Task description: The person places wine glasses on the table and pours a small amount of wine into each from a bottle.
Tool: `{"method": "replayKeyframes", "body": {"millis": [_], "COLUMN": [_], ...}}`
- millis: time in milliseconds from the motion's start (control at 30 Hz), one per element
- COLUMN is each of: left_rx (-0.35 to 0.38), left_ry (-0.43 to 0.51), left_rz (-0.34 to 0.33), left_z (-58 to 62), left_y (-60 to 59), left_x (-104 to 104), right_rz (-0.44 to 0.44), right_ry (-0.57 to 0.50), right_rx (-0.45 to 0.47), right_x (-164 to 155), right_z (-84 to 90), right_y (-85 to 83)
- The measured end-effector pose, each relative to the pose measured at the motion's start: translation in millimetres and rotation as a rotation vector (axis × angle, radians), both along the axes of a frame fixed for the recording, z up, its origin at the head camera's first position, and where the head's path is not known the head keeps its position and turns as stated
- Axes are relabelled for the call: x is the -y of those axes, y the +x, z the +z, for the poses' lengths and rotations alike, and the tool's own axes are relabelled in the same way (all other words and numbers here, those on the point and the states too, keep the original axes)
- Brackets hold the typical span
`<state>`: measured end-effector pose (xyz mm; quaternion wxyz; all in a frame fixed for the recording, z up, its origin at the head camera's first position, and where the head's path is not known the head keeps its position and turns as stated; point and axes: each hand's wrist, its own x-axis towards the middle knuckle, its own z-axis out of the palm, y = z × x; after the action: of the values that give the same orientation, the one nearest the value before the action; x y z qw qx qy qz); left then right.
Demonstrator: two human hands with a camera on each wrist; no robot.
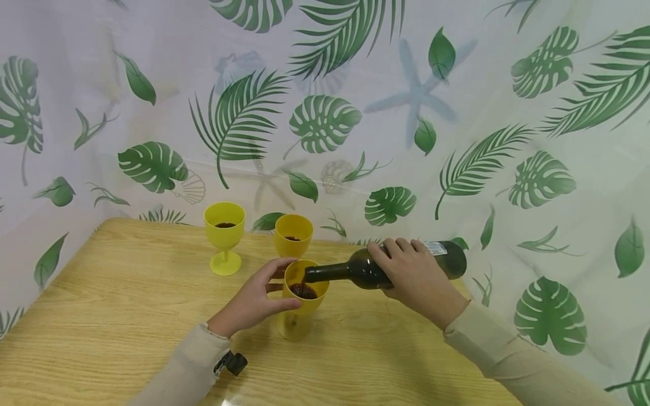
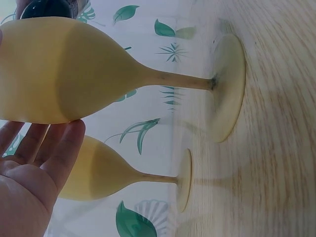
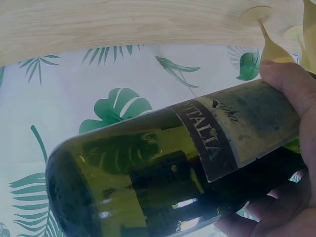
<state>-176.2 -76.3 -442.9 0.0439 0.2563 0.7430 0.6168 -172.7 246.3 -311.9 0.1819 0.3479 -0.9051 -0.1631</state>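
Note:
My right hand (image 1: pixel 413 276) grips a dark green glass wine bottle (image 1: pixel 365 269) round its body, tilted with the neck to the left. Its mouth is over the rim of a yellow goblet (image 1: pixel 306 304), and dark red liquid runs down into the bowl. My left hand (image 1: pixel 259 299) holds that goblet's bowl from the left, thumb on the near side and fingers on the far side. In the left wrist view, the goblet's foot (image 2: pixel 229 89) stands on the table. The bottle's worn label (image 3: pixel 247 123) shows in the right wrist view.
Behind stand two more yellow goblets, one at the left (image 1: pixel 225 225) and one just beyond the held goblet (image 1: pixel 293 234), each with some dark liquid. All are on a wood-grain table (image 1: pixel 127 316). A leaf-printed curtain (image 1: pixel 325 169) hangs along the table's back edge.

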Motion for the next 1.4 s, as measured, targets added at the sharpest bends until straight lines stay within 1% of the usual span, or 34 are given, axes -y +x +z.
{"method": "replayKeyframes", "body": {"millis": [500, 800, 1033, 1400], "left_rx": [0.008, 0.007, 0.004, 0.0], "left_ry": [-0.006, -0.002, 0.001, -0.007], "left_rz": [0.001, 0.001, -0.002, 0.01], "left_z": [1.5, 0.0, -0.4, -1.9], "left_y": [0.8, -0.1, 0.0, -0.9], "left_x": [0.1, 0.0, 0.0, -1.0], "right_rz": [-0.007, 0.002, -0.012, -0.018], "right_ry": [0.007, 0.003, 0.005, 0.006], "right_rx": [0.01, -0.002, 0.005, 0.003], "right_x": [1.7, 1.2, 0.6, -2.2], "right_z": [-0.7, -1.3, -2.3, -2.8], "right_y": [0.0, -0.2, 0.6, 1.1]}}
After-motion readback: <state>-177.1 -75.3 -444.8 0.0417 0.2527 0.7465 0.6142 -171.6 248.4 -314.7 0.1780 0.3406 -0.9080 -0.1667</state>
